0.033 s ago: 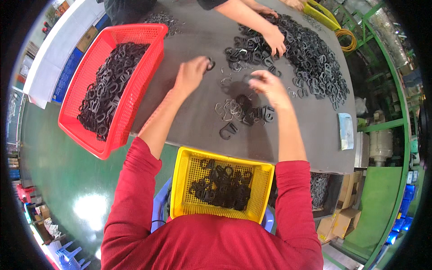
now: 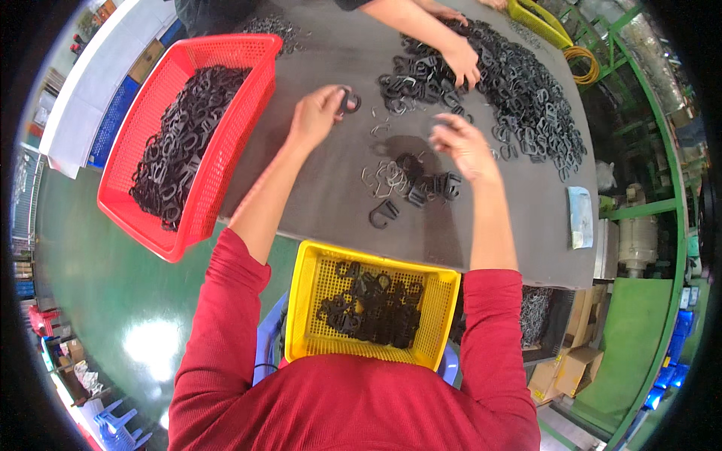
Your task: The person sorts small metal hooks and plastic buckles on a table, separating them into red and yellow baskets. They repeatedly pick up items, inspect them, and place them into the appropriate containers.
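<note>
My left hand (image 2: 316, 116) is raised over the table, its fingers closed on a black plastic hook (image 2: 349, 101). To its right, my right hand (image 2: 462, 144) has its fingers pinched together. A dark blur shows at those fingertips, too smeared to name. Below my hands, on the grey table (image 2: 331, 199), lies a small group of black hooks (image 2: 416, 194) mixed with silver bent wire pieces (image 2: 389, 177). One single black hook (image 2: 383, 213) lies nearer to me. Past my right hand spreads a large heap of black hooks (image 2: 519, 98).
A yellow basket (image 2: 301, 301) with black hooks sits against me, below the table edge. At the left, a red basket (image 2: 207, 203) is filled with them. Another person's hand (image 2: 460, 60) reaches into the heap. A pale blue packet (image 2: 580, 218) lies at the right edge.
My right hand has moved slightly right and its fingertips have shifted that way too. The left hand has turned a little, showing more of the hook.
</note>
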Demonstrator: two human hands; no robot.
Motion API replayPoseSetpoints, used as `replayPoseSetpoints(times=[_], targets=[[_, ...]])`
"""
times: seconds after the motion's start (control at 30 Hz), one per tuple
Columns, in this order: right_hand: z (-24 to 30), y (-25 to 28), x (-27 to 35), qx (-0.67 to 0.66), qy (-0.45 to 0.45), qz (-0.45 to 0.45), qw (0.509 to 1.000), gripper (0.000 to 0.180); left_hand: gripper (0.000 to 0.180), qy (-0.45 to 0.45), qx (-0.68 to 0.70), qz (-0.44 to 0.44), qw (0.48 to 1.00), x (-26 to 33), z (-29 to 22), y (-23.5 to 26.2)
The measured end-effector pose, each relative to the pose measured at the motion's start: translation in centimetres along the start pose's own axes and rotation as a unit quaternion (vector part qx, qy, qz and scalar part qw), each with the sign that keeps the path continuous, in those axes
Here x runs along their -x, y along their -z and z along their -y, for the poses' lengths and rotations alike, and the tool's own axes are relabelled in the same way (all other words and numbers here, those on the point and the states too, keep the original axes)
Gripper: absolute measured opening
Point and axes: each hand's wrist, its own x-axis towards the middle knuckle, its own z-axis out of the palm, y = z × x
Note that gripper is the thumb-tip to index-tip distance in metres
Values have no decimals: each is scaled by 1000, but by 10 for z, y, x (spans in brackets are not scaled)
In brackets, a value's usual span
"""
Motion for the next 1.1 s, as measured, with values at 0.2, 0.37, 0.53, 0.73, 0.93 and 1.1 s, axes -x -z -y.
replayPoseSetpoints(times=[0.2,0.37,0.53,0.73,0.93,1.1], targets=[[11,37,44,-111,-86,-52,989,34,39,175,311,144,923,13,-19,-9],[3,24,60,497,-28,-55,866,47,57,-133,-324,135,927,45,-44,-80],[3,26,64,539,-52,-44,839,47,51,-77,-336,190,919,35,-34,-94],[10,28,56,535,-26,41,844,40,30,-1,-145,229,963,12,-32,-83],[14,26,63,463,56,-65,882,24,24,-33,-116,123,985,6,-45,-52],[23,16,83,331,35,-43,942,18,28,51,115,147,981,30,-66,-20]])
